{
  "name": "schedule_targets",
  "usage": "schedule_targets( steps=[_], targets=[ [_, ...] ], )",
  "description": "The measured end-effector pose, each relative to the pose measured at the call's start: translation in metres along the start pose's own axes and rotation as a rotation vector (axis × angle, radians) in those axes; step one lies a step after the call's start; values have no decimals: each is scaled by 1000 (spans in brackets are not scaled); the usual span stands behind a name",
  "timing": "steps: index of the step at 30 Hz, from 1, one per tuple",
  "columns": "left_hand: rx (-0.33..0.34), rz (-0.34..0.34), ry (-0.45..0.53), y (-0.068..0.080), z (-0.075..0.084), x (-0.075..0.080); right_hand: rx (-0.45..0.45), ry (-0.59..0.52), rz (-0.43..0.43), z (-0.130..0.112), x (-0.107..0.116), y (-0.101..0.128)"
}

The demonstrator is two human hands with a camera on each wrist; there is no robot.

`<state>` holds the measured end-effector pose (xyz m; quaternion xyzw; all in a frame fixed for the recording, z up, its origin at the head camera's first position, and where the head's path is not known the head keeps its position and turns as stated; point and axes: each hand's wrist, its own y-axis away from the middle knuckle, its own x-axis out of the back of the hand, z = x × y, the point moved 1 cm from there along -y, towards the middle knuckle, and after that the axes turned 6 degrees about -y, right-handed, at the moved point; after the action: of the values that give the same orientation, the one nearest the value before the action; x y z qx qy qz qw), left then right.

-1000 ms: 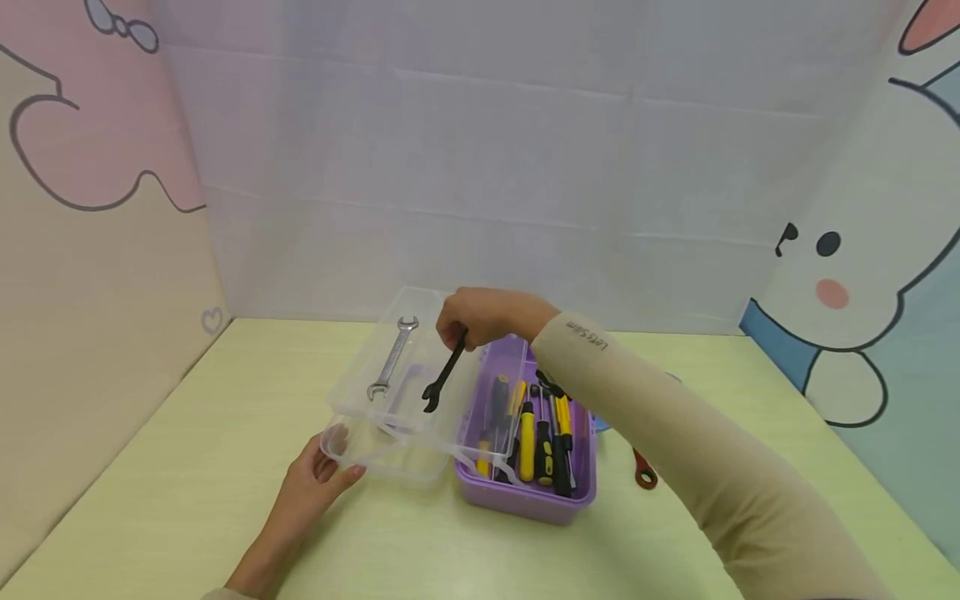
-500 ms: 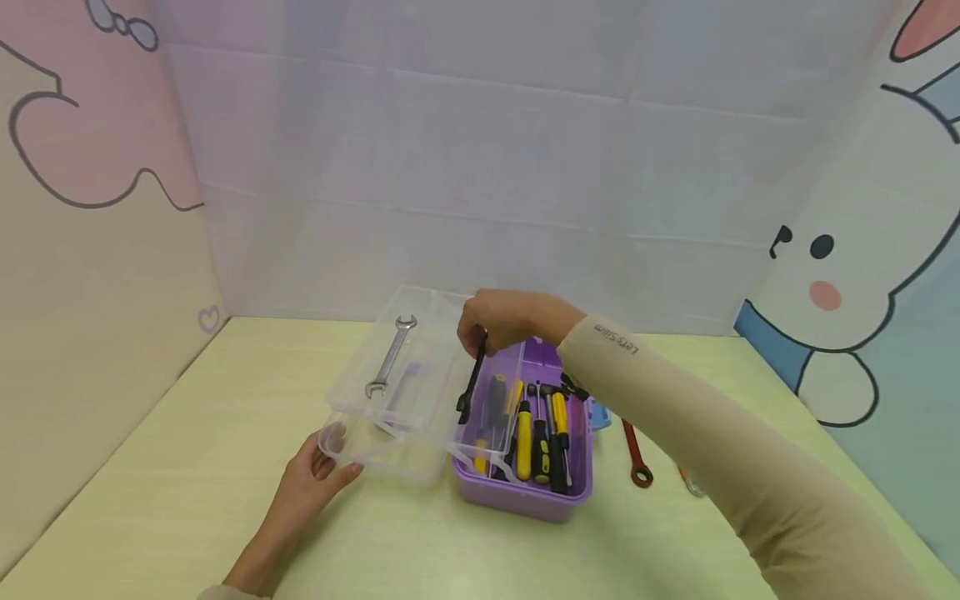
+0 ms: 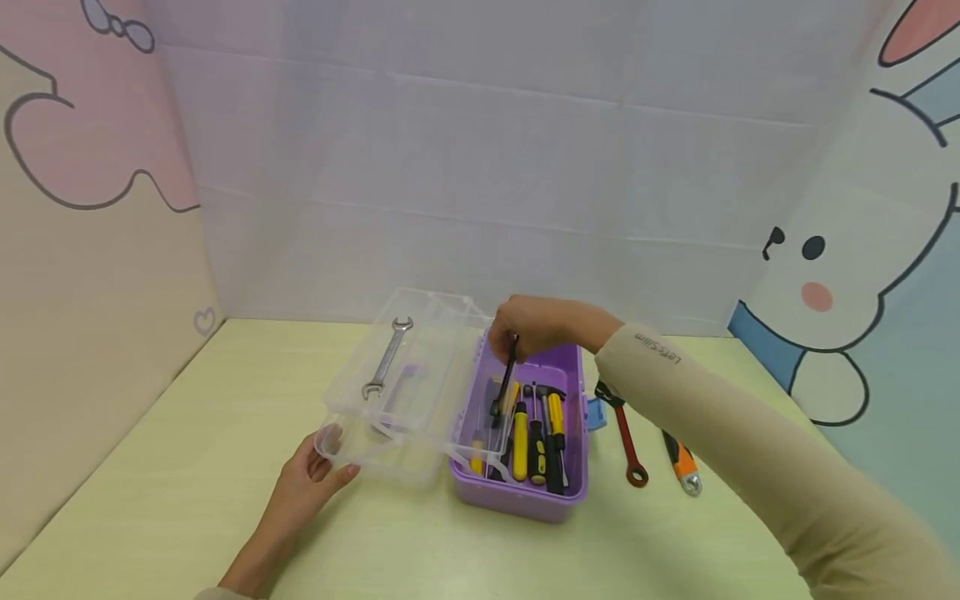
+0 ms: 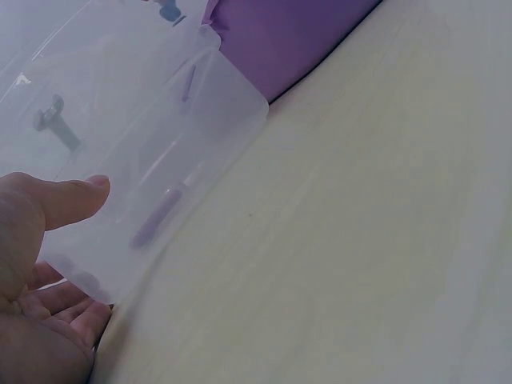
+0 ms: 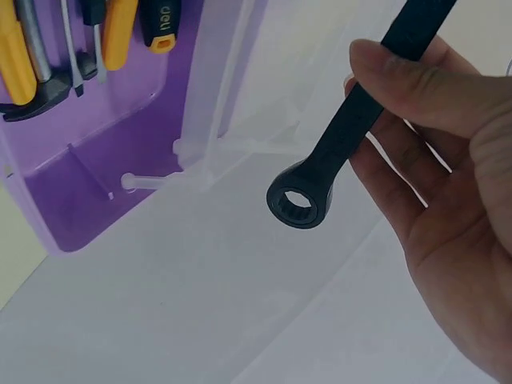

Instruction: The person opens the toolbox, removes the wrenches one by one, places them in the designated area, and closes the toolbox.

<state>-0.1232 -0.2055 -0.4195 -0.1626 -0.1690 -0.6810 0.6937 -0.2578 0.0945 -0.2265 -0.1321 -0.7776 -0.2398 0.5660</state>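
Two hands are in my view. At the left, the left hand (image 3: 303,482) grips the outer end of the clear trays (image 3: 438,367), thumb above and fingers below. If that grip slackens, I judge the trays could tip or swing, since they overhang the box. The silver wrench (image 3: 387,358) lies loose and slanted in the upper tray, so a tilt could send it sliding.

Next along, the right hand (image 3: 528,325) pinches the black wrench (image 3: 505,382) near its ring end, the other end hanging over the trays' right side. I can't tell whether it touches them. A thin pinch could let it twist or drop, and a low sweep could catch the tray wall.

Under it sits the purple box (image 3: 517,502), holding yellow-and-black screwdrivers (image 3: 521,442) and a hammer (image 3: 553,392) packed side by side; a fallen wrench could wedge among them. Further right, the red wrench (image 3: 628,446) and orange cutter (image 3: 684,467) rest on the table beneath the sleeve (image 3: 720,400), which could snag them if the forearm dips.
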Motion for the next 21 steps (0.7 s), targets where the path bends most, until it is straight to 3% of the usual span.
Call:
schedule_targets(
  steps=[13, 21],
  targets=[
    [10, -1, -1, -3, -1, 0, -117, -88, -1, 17, -12, 28],
    [1, -15, 15, -4, -4, 0, -109, -130, 23, 32, -21, 44]
  ],
)
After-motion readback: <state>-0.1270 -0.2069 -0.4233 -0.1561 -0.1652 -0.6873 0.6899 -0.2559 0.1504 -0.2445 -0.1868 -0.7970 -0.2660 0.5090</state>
